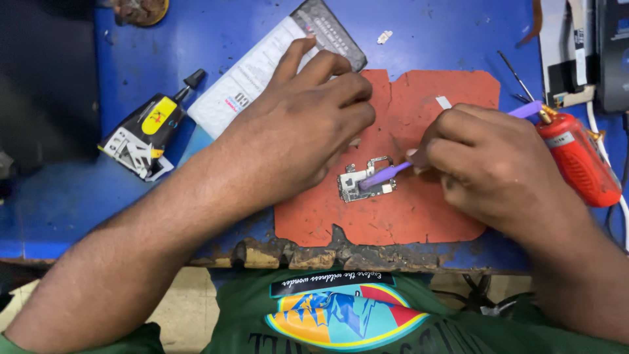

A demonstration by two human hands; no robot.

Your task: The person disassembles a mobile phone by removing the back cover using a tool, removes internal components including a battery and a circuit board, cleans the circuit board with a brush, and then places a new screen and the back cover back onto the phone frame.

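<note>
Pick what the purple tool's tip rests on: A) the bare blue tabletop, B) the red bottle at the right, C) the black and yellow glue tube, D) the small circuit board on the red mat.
D: the right hand holds the purple tool with its tip on the small circuit board, which lies on the red mat beside the left hand.

We look through single head-worn camera, facing steeply down, close above worn blue tabletop (458,33); our forearms enter from bottom edge, our green printed shirt (341,314) fills lower frame.
</note>
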